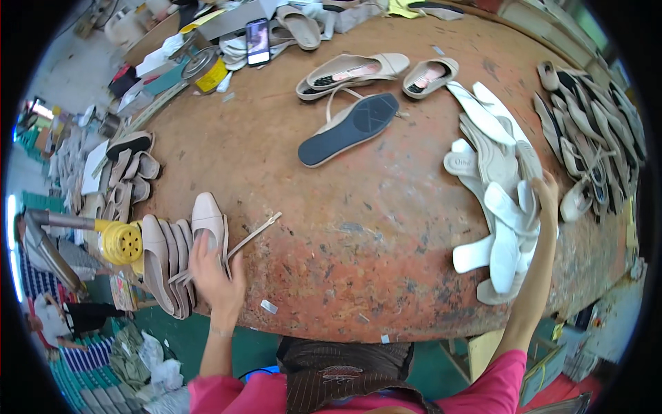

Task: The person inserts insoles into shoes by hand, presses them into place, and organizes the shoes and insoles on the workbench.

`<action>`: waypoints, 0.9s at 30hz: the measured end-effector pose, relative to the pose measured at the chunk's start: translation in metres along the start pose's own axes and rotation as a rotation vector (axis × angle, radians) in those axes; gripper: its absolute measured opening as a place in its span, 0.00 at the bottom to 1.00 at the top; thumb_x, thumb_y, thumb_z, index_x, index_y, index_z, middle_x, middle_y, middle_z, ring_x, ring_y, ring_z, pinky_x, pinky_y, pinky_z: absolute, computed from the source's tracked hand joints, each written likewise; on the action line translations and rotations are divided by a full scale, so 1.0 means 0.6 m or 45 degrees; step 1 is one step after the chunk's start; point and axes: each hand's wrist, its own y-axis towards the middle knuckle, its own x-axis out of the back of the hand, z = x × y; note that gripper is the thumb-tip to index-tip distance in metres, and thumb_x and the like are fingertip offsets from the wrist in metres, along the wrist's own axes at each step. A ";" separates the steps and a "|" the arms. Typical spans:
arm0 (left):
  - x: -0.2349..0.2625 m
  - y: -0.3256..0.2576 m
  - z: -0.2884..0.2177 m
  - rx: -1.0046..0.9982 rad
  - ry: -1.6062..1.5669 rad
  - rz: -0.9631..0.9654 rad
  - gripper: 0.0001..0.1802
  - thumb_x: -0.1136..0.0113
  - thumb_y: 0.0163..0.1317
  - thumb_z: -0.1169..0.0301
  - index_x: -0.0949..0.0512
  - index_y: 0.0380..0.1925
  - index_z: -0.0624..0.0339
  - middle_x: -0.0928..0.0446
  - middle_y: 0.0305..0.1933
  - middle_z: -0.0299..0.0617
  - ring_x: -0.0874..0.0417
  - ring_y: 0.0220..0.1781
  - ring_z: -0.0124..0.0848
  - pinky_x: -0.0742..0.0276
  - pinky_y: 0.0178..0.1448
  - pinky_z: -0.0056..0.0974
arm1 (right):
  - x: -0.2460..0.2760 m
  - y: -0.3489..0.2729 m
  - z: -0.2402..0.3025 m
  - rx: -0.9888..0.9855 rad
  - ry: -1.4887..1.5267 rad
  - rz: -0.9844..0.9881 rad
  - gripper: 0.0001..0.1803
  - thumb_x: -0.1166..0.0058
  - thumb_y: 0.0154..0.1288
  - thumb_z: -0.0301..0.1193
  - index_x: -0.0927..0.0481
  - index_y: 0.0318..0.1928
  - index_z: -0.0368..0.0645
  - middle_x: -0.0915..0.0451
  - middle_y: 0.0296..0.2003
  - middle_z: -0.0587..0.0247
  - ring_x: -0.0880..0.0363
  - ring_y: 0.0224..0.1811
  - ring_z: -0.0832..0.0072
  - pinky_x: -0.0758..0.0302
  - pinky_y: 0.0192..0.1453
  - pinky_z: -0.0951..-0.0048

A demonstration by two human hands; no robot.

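Note:
My left hand (218,274) is closed on a beige flat shoe (207,212) at the table's near left, fingers in its opening and thumb at its side. A thin strap (254,235) sticks out to the right of it. Several matching shoes (156,241) stand in a row just left of this hand. At the right, my right hand (546,196) pinches the edge of a grey-beige insole (529,163) in a loose pile. White insoles (504,259) lie beside and below it. The right fingertips are partly hidden.
A dark-soled shoe (349,129) lies sole up at the centre back, near upright beige shoes (353,71). More shoes are heaped at the far right (593,131). A phone (258,42) and a tin (205,70) stand at the back left. A yellow round fitting (121,242) flanks the shoe row.

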 end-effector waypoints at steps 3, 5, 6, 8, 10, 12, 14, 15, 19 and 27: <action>-0.094 0.131 -0.078 -0.345 -0.310 0.148 0.31 0.32 0.52 0.69 0.31 0.57 0.61 0.36 0.68 0.57 0.35 0.68 0.57 0.37 0.67 0.55 | 0.017 -0.057 0.067 -0.062 0.497 -0.076 0.29 0.42 0.57 0.34 0.27 0.59 0.38 0.21 0.38 0.64 0.23 0.40 0.75 0.27 0.45 0.74; -0.178 0.191 -0.119 -0.441 -0.205 0.195 0.36 0.34 0.55 0.64 0.35 0.65 0.53 0.39 0.70 0.55 0.38 0.71 0.55 0.37 0.69 0.54 | 0.039 -0.086 0.105 -0.067 0.825 0.094 0.28 0.42 0.62 0.38 0.28 0.60 0.38 0.25 0.33 0.68 0.27 0.33 0.79 0.28 0.38 0.77; -0.220 0.214 -0.128 -0.471 -0.142 0.195 0.37 0.35 0.56 0.64 0.36 0.66 0.50 0.41 0.71 0.55 0.38 0.71 0.54 0.36 0.69 0.52 | 0.058 -0.106 0.127 -0.066 0.991 0.219 0.28 0.43 0.64 0.39 0.28 0.61 0.39 0.27 0.31 0.70 0.30 0.29 0.81 0.30 0.35 0.78; -0.290 0.250 -0.131 -0.414 -0.106 0.325 0.35 0.37 0.58 0.63 0.36 0.67 0.48 0.38 0.69 0.54 0.35 0.69 0.53 0.33 0.66 0.52 | 0.082 -0.152 0.168 0.015 1.119 0.473 0.32 0.45 0.65 0.44 0.31 0.64 0.39 0.31 0.32 0.70 0.35 0.29 0.82 0.31 0.37 0.81; -0.292 0.250 -0.134 -0.359 -0.065 0.469 0.34 0.38 0.60 0.63 0.36 0.67 0.46 0.35 0.67 0.53 0.32 0.67 0.51 0.30 0.63 0.52 | 0.071 -0.215 0.210 -0.025 1.210 0.257 0.38 0.47 0.65 0.47 0.36 0.68 0.36 0.27 0.42 0.64 0.30 0.39 0.81 0.29 0.45 0.79; -0.256 0.230 -0.137 -0.311 -0.447 0.403 0.30 0.42 0.65 0.63 0.37 0.67 0.51 0.25 0.52 0.49 0.24 0.59 0.44 0.26 0.55 0.53 | 0.086 -0.236 0.182 -0.014 1.300 0.289 0.42 0.50 0.65 0.48 0.42 0.70 0.32 0.29 0.57 0.58 0.29 0.48 0.76 0.29 0.54 0.73; -0.222 0.177 -0.124 -0.266 -0.909 0.405 0.27 0.44 0.67 0.61 0.35 0.65 0.53 0.23 0.45 0.47 0.21 0.51 0.41 0.22 0.46 0.50 | 0.088 -0.279 0.162 0.094 1.230 0.336 0.42 0.52 0.66 0.45 0.46 0.71 0.30 0.33 0.64 0.51 0.28 0.53 0.70 0.29 0.58 0.67; -0.202 0.142 -0.118 -0.208 -1.376 0.408 0.25 0.46 0.70 0.59 0.34 0.63 0.55 0.22 0.38 0.45 0.17 0.44 0.39 0.19 0.37 0.47 | 0.092 -0.295 0.143 0.144 1.337 0.571 0.40 0.55 0.69 0.43 0.49 0.72 0.33 0.33 0.64 0.48 0.27 0.54 0.67 0.28 0.58 0.64; -0.054 -0.015 -0.058 1.349 -2.486 1.731 0.29 0.58 0.72 0.48 0.31 0.60 0.59 0.19 0.42 0.49 0.14 0.30 0.42 0.23 0.14 0.37 | -0.004 -0.404 0.185 -0.044 1.230 0.545 0.36 0.60 0.74 0.46 0.48 0.73 0.38 0.30 0.62 0.46 0.22 0.47 0.69 0.26 0.53 0.66; 0.021 -0.173 0.001 1.453 -1.901 0.966 0.31 0.52 0.73 0.55 0.39 0.65 0.67 0.22 0.50 0.54 0.14 0.38 0.45 0.13 0.34 0.40 | -0.136 -0.587 0.249 0.760 0.141 0.650 0.27 0.59 0.73 0.40 0.32 0.65 0.36 0.25 0.55 0.50 0.27 0.50 0.60 0.31 0.58 0.63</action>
